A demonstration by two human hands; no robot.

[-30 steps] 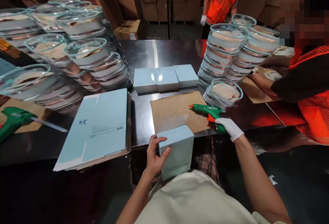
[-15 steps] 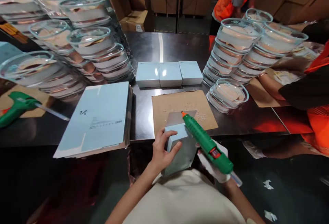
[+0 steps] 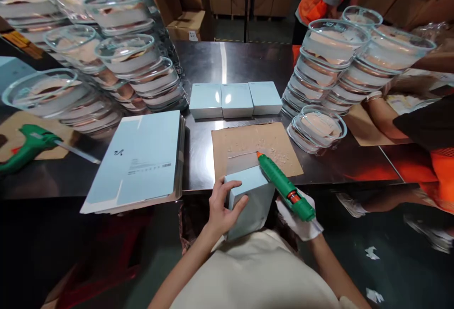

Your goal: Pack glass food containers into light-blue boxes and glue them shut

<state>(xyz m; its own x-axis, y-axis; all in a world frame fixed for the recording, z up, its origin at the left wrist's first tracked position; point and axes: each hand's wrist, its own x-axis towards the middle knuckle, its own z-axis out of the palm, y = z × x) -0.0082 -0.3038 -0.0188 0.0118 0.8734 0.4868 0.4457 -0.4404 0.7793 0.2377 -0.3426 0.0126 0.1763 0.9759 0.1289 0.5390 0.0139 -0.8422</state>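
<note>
Head view, glue gun: the green glue gun (image 3: 285, 186) is lying aslant above the box's right side, its long axis running from the right hand up and leftward, its orange nozzle pointing away from the wearer.
Gloved right hand: the right hand (image 3: 298, 217) is gripping the gun from beneath, its fingers closing around the handle and partly hiding behind it.
Bare left hand: the left hand (image 3: 222, 210) is clamping the box's left end, thumb pressing the near face, fingers bending over the top.
Blue box: the pale-blue box (image 3: 253, 202) is standing at the table edge against the wearer, its narrow top's long edge running left to right.
Grey flap: a flap (image 3: 241, 163) is reaching forward over the cardboard sheet (image 3: 248, 136), carrying a thin pale line that is ending at the nozzle.
</note>
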